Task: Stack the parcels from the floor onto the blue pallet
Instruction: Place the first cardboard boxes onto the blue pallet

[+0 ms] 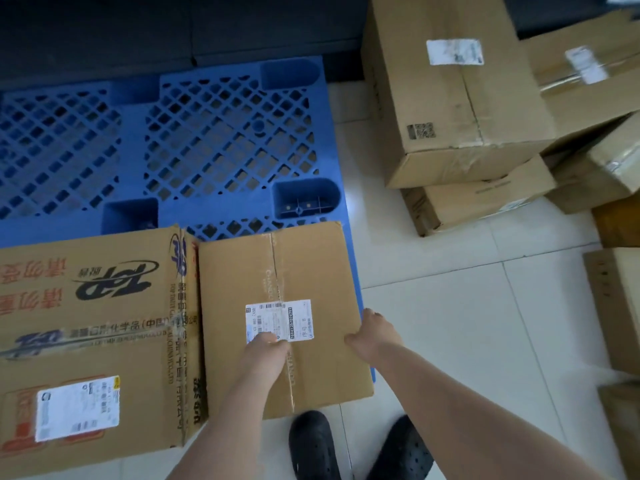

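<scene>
On the near right corner of the blue pallet [221,140] sits a plain brown parcel [311,271], its left side touching a larger printed carton [97,306] that fills the near left of the deck. Both hands are on the plain parcel: the left hand [266,348] rests on its top face, at the lower edge of the white shipping label [278,322], fingers curled downward, though whether they press or merely touch I cannot tell; the right hand [372,332] grips the right edge, fingers wrapped over the side and the thumb lying on top. I judge the parcel to be stiff corrugated board, taped along the centre seam, with a dry, fairly grippy surface; it looks light to moderate in weight, since two bare hands are enough to steady it. Opposite edges or bottom corners would give the surest hold, while the glossy tape is the slippery part. More parcels [464,98] wait stacked on the tiled floor [450,306] to the right, well apart from both hands.
</scene>
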